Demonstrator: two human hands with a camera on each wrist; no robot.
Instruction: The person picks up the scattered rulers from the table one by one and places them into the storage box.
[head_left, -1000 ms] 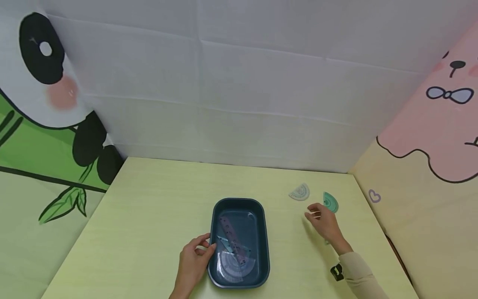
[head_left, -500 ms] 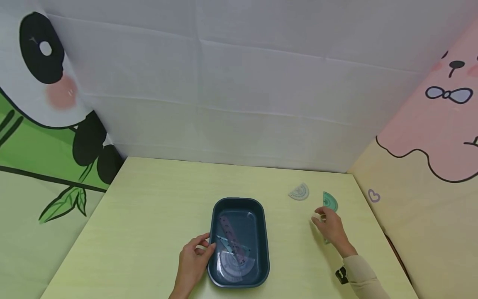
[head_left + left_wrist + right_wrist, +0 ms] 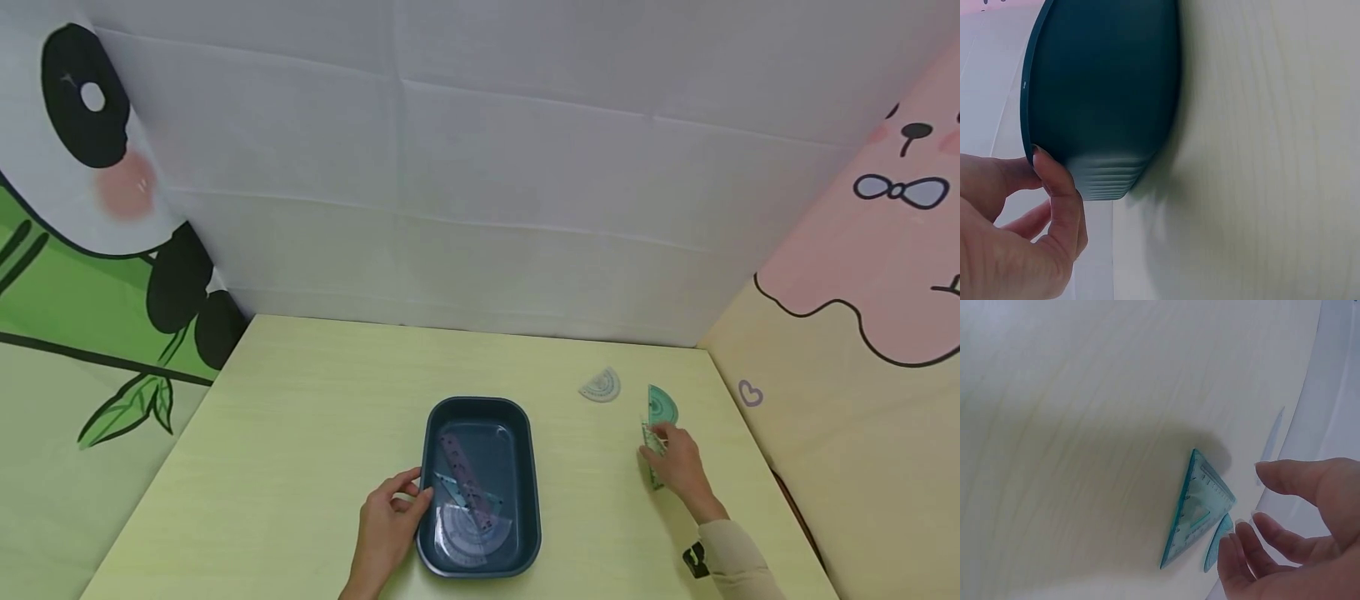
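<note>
My left hand pinches the left rim of a dark blue plastic tray; in the left wrist view, thumb and finger meet at the rim. Inside the tray lie a purple ruler, a light blue drawing tool partly under it, and a clear protractor. At the right, my right hand hovers over a green triangular set square, partly hiding it from the head view. Thumb and fingers are apart, with nothing between them in the right wrist view. A green protractor lies just beyond.
A clear protractor lies farther back on the pale yellow table. White cloth rises behind the table, and printed panels stand at both sides.
My right hand has moved right and slightly toward me, coming over the green set square, which shows more now. The left hand and the tray stay in place.
</note>
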